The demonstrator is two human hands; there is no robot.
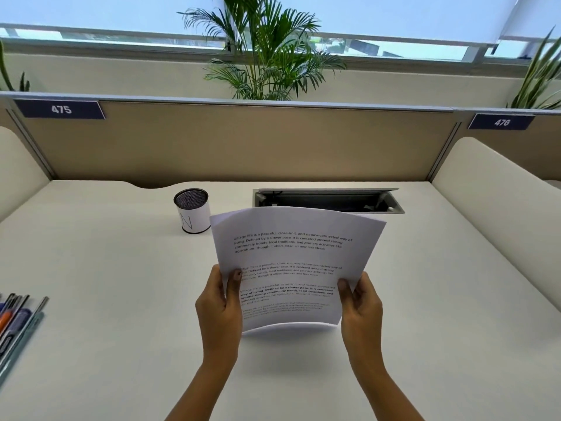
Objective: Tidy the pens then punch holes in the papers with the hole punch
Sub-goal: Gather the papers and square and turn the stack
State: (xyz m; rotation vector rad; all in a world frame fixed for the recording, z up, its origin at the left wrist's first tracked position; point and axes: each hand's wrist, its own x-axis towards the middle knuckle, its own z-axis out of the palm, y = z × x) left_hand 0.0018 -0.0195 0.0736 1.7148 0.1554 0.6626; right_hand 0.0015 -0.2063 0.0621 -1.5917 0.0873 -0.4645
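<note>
Two hands hold the papers [294, 262] upright over the middle of the desk [121, 299], one on each side edge near the bottom corners. The left hand [217, 302] pinches the left edge and the right hand [361, 305] the right. On each, the thumb lies on the printed face, and the other fingers [368, 299] curl round behind the sheets, mostly hidden.

The papers' long axis runs up and away from the person. The short bottom edge hangs low over the desk, and whether it touches cannot be told. Both hands are equally near, since both already hold the stack.

The sheets are thin white office paper with black printed paragraphs. They bow forward in a soft curve, and a second sheet's edge shows along the top, so this is a small stack that flexes easily.

The punch is not in view, so its direction from the hands cannot be given. The likely next need is to square the edges and find it.

The pens [15, 314] lie in a row at the far left edge, well apart from the hands and partly cut off. They are slim, dark barrels, one with orange. A black mesh cup [192, 211] with a white paper band stands just beyond the papers' top left corner and seems to hold no pens. Whether the pens count as tidied is unclear.

The desk is smooth, matt and off-white.
</note>
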